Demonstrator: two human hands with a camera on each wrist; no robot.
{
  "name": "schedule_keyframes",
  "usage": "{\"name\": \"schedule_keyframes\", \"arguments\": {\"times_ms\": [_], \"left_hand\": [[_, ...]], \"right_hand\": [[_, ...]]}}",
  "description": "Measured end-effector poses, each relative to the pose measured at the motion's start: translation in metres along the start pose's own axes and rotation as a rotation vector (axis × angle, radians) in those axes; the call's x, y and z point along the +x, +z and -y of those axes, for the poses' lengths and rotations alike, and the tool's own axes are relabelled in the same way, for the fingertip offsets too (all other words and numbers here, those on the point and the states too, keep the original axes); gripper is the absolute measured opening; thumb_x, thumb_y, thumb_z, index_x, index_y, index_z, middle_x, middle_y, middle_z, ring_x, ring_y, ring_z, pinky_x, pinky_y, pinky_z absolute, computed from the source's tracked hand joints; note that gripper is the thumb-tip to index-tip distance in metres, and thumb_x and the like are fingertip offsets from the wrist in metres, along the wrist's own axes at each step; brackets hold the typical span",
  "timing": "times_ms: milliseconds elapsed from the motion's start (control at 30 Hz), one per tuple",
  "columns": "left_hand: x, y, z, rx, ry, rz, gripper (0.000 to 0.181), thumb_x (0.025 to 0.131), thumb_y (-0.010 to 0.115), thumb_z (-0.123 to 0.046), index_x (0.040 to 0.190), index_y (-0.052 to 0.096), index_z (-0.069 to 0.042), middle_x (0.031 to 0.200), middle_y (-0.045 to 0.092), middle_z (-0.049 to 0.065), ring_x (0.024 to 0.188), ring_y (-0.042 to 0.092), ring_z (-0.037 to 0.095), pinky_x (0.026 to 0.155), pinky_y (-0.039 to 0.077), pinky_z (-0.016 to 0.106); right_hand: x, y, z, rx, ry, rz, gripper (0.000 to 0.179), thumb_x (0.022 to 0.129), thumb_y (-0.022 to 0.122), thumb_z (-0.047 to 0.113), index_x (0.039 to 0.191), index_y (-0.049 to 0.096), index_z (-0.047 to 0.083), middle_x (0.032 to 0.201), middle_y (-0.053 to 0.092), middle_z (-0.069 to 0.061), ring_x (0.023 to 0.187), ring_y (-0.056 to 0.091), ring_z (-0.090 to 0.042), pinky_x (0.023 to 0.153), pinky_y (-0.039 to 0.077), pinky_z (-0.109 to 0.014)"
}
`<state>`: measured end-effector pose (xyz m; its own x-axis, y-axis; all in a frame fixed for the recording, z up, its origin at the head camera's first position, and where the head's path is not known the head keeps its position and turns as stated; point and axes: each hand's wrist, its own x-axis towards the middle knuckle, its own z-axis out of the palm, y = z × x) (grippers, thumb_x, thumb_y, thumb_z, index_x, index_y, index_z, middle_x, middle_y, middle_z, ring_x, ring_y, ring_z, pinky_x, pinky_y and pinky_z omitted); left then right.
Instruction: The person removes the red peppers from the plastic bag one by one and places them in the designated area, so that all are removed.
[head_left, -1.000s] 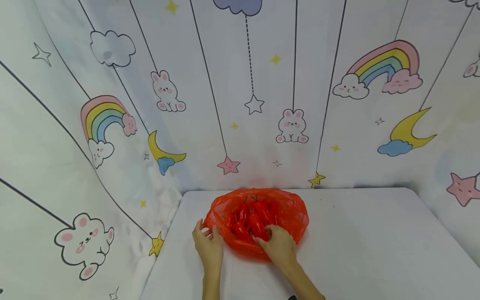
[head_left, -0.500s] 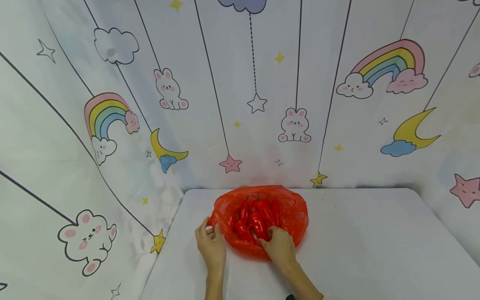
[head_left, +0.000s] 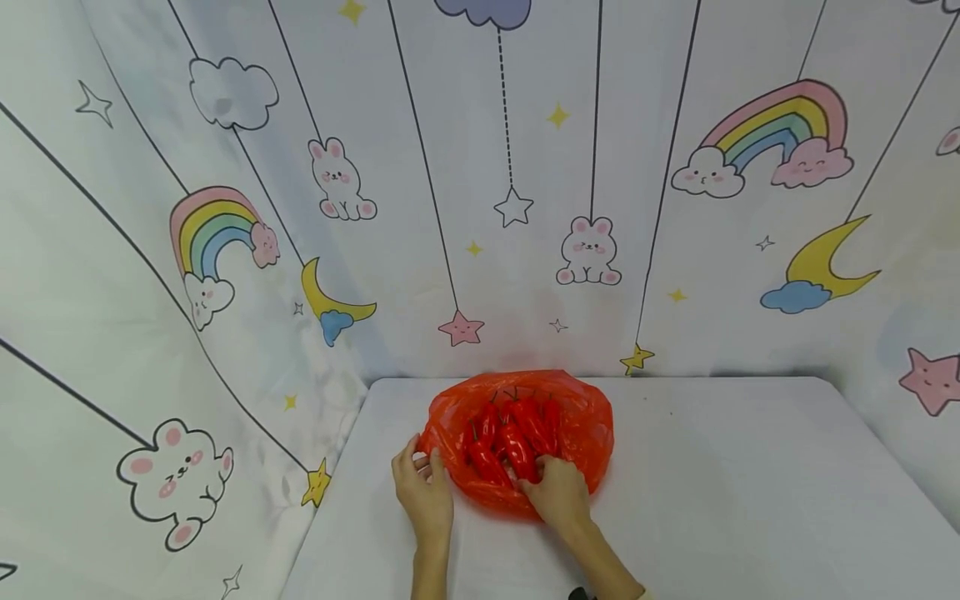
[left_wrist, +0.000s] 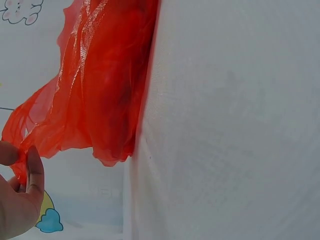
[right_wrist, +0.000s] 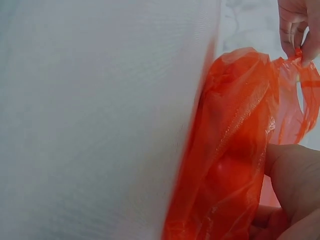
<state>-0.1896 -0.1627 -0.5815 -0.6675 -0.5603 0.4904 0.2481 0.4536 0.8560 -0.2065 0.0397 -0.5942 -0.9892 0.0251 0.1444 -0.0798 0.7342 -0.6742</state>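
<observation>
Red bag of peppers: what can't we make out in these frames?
- Pepper count: in the head view, upper peppers and the red bag may hide others; in both wrist views, the bag film blurs its contents.
- Right hand grip: head view, the hand's back covers most of its fingers; right wrist view, the bag and frame edge hide them.
- Dark object: head view, cut off by the bottom edge.

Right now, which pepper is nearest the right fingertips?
The right pepper of the front pair: only its lower end lies between the right hand's thumb and fingers.
</observation>
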Motion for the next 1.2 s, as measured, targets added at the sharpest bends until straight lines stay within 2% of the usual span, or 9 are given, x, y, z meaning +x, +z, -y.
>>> {"name": "schedule_keyframes", "arguments": {"times_ms": [200, 467, 633, 833, 1100, 1200], "left_hand": [[0.000, 0.000, 0.001, -0.002, 0.004, 0.002, 0.041, 0.099, 0.068, -0.001, 0.139, 0.060, 0.001, 0.117, 0.057, 0.015, 0.092, 0.065, 0.020, 0.077, 0.052, 0.008], [-0.001, 0.000, 0.000, 0.001, -0.015, 0.006, 0.041, 0.099, 0.068, -0.001, 0.139, 0.060, 0.001, 0.119, 0.057, 0.014, 0.093, 0.064, 0.020, 0.078, 0.052, 0.008], [-0.001, 0.001, 0.000, 0.006, -0.009, 0.000, 0.041, 0.099, 0.067, 0.000, 0.139, 0.060, 0.002, 0.118, 0.057, 0.015, 0.092, 0.064, 0.021, 0.077, 0.051, 0.008], [-0.001, 0.000, -0.001, 0.011, -0.008, 0.002, 0.041, 0.099, 0.068, 0.000, 0.139, 0.059, 0.002, 0.118, 0.057, 0.015, 0.092, 0.064, 0.019, 0.077, 0.051, 0.007], [-0.001, 0.000, 0.000, 0.016, 0.009, -0.003, 0.041, 0.100, 0.067, -0.001, 0.139, 0.059, 0.002, 0.118, 0.057, 0.015, 0.092, 0.064, 0.020, 0.078, 0.051, 0.007], [-0.001, 0.001, 0.001, 0.008, 0.019, -0.009, 0.041, 0.099, 0.067, 0.000, 0.139, 0.059, 0.003, 0.118, 0.057, 0.016, 0.091, 0.064, 0.020, 0.078, 0.051, 0.008]], "right_hand": [[-0.001, -0.002, 0.000, 0.046, 0.000, -0.001, 0.046, 0.079, 0.092, 0.023, 0.112, 0.075, -0.004, 0.086, 0.076, -0.009, 0.073, 0.070, -0.020, 0.072, 0.064, -0.044], [-0.002, -0.008, -0.001, 0.078, 0.029, 0.019, 0.049, 0.081, 0.091, 0.025, 0.119, 0.075, -0.002, 0.093, 0.078, -0.009, 0.081, 0.072, -0.020, 0.078, 0.064, -0.045], [-0.001, -0.013, -0.001, 0.091, 0.024, -0.004, 0.048, 0.081, 0.092, 0.025, 0.118, 0.076, 0.000, 0.092, 0.078, -0.006, 0.077, 0.069, -0.016, 0.076, 0.064, -0.043], [-0.003, -0.021, 0.001, 0.104, -0.002, -0.034, 0.048, 0.080, 0.092, 0.025, 0.118, 0.075, -0.001, 0.093, 0.078, -0.008, 0.080, 0.073, -0.019, 0.074, 0.064, -0.042], [-0.005, -0.030, 0.004, 0.150, 0.038, -0.024, 0.050, 0.082, 0.091, 0.025, 0.123, 0.073, 0.001, 0.083, 0.076, 0.000, 0.062, 0.064, -0.007, 0.062, 0.060, -0.027], [-0.004, -0.033, 0.005, 0.167, 0.045, -0.033, 0.051, 0.083, 0.090, 0.024, 0.125, 0.073, 0.001, 0.080, 0.074, 0.001, 0.057, 0.060, -0.008, 0.058, 0.057, -0.024]]}}
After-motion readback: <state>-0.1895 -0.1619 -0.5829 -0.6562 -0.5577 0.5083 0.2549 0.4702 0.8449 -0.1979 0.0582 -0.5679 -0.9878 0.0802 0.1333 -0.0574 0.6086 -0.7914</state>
